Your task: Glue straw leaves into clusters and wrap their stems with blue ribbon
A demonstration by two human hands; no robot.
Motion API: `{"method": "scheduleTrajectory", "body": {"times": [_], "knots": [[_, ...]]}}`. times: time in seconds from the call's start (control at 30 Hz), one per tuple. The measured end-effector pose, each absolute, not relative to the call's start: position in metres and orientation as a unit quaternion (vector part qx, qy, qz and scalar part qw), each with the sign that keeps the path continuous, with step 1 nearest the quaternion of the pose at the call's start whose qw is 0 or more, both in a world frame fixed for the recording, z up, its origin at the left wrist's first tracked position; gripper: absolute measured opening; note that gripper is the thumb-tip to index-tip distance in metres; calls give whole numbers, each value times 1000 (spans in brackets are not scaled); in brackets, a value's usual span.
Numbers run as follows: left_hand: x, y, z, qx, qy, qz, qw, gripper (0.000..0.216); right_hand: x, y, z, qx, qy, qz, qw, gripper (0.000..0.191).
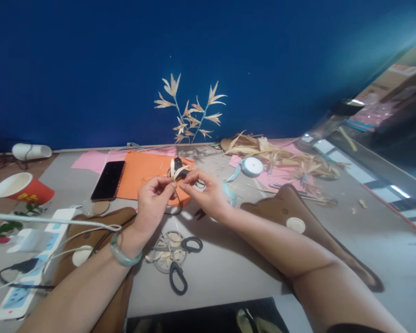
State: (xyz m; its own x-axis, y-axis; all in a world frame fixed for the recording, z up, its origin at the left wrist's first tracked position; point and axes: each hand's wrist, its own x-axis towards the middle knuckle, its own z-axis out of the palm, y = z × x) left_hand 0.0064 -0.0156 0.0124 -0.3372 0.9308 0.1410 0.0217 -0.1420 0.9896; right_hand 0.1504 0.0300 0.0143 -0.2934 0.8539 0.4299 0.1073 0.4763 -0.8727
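My left hand [151,200] pinches the base of a small pale flower [174,172] made of dried husk-like strips between thumb and forefinger. Just to its right, my right hand [208,193] has thumb and fingertips drawn together by the flower's base; whatever sits between them is too small to make out. Both hands are above the edge of an orange sheet [133,173], in front of a dark object [178,165] partly hidden by the flower. Below them, black-handled scissors [174,267] lie over a small round dish [158,267] with husk scraps.
Branches with husk flowers [192,108] stand against the blue wall. A ribbon roll [252,166] and dried husks [280,157] lie at right. Left are a phone [108,180], a tilted paper cup [38,189] and a power strip [19,300] with cables. Brown cushion-like pieces [273,210] flank the hands.
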Motion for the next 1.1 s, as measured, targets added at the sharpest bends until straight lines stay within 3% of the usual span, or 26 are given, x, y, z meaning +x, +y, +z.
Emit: {"method": "scheduleTrajectory", "body": {"times": [0.4,0.7,1.1], "knots": [[7,-12,10,329,500,626,500,21,148,33,4,-333,-728,366,475,10],[7,-12,9,329,487,613,528,20,147,32,4,-331,-745,359,454,8],[8,-13,10,354,494,616,501,22,149,30,14,-360,-686,503,383,13]]}}
